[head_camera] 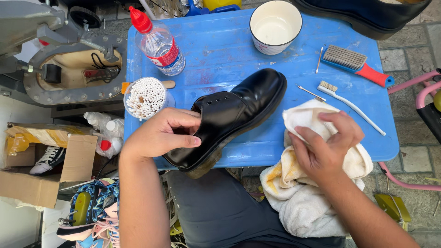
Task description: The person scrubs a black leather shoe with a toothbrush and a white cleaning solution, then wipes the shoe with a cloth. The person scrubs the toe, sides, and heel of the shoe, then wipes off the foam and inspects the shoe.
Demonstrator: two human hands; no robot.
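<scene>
A glossy black leather shoe [239,110] lies on the blue plastic table [220,50], toe pointing to the far right. My left hand [161,134] grips its heel end, thumb along the side and fingers inside the opening. My right hand [324,144] is bunched around a white, yellow-stained cloth [303,193] that hangs over the table's near edge onto my lap. The cloth and the shoe are apart.
On the table: a clear tub of cotton swabs [145,97], a red-capped water bottle [158,42], a white bowl [275,26], a red-handled brush [356,64], a thin white brush [347,103]. A second black shoe [367,14] sits far right. Cardboard box [41,160] and sneakers [94,211] lie left.
</scene>
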